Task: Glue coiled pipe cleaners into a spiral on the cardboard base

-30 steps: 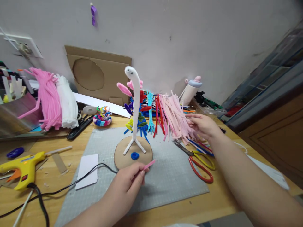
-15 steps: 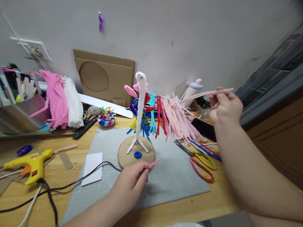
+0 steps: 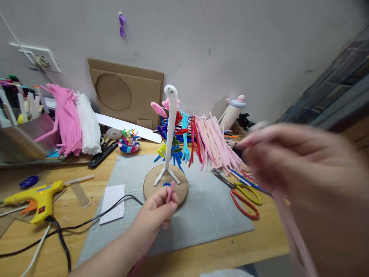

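My left hand (image 3: 157,213) pinches a short pink pipe cleaner piece (image 3: 170,191), held upright over the front of the round cardboard base (image 3: 178,189). On that base stands a tall white pipe cleaner figure (image 3: 170,123) with small eyes at its top. My right hand (image 3: 300,165) is close to the camera and blurred; it grips a long pale pink pipe cleaner (image 3: 292,231) that trails down to the lower right. Behind it lies the pile of pale pink pipe cleaners (image 3: 215,144).
A grey cutting mat (image 3: 201,215) covers the table's middle. Red and yellow scissors (image 3: 245,198) lie on its right. A yellow glue gun (image 3: 37,198) with black cord sits at left, next to a white card (image 3: 112,198). Pink and white bundles (image 3: 73,121) and cardboard (image 3: 127,90) line the wall.
My right hand pulled a long pale pink pipe cleaner out of the pile, lifted it, then swung toward the camera. My left hand turned its short pink piece upright.
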{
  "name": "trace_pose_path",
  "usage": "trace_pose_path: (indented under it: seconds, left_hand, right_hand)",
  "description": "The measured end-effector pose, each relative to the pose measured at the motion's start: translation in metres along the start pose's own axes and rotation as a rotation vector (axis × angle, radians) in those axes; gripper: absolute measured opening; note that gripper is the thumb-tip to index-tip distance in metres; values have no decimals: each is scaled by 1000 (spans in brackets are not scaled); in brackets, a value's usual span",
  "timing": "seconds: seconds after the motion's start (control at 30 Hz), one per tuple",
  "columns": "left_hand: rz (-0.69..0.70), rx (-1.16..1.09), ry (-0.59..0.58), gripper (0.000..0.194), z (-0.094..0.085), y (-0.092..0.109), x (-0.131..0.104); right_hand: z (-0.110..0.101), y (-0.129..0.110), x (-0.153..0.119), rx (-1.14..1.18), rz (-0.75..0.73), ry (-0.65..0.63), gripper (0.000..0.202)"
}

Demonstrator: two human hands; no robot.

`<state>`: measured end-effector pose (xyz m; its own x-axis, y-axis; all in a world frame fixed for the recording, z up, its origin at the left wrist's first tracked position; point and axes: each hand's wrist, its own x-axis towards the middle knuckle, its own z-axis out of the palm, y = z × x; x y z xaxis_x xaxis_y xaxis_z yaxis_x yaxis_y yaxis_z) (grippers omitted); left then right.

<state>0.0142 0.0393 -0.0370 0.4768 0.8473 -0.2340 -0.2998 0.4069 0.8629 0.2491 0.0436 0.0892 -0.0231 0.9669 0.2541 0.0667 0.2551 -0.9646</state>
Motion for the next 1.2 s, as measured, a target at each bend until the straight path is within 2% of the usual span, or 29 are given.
trace_pose_path:
  seconds: [0.07,0.1,0.13,0.2,0.33,0.47,0.57,0.67,0.73,0.83,0.97,1.07,1.2]
  left_hand:
    - [-5,-85,-8,33,2,5,-2]
    - [-1,-108,-11,35,2,6,-2]
    - [8,-124,-6,36,1,6,-1]
    - [30,-134,33,34,-1,5,3]
    - [103,-151,144,32,-10,1,11]
    - [145,-160,219,32,-14,1,13]
    - [172,-156,251,33,-15,4,11]
    - [203,-145,279,33,-14,7,12]
    - [224,-138,302,33,-12,9,13]
    - [236,-129,317,37,-10,9,13]
    - [193,-111,300,38,-8,9,9]
    - [153,-90,296,35,-7,10,8]
    - [148,-54,316,36,-8,9,9]
  right_hand:
    - [39,22,-6,102,368,-372,18]
    - [56,35,-6,203,474,-451,23]
    - [70,47,-5,293,538,-479,27]
    - [91,69,-3,400,591,-452,32]
    - [109,96,-5,430,551,-333,34]
    - [110,110,-7,323,472,-317,29]
    - [103,112,-1,75,238,-266,25]
    - [92,105,8,-265,-31,-226,23]
    - [88,97,12,-454,-111,-240,24]
    - [89,87,12,-563,-103,-301,18]
    - [93,88,7,-483,-127,-407,17]
    - [94,93,3,-394,-124,-381,20]
    - [92,96,-4,-274,-42,-353,22]
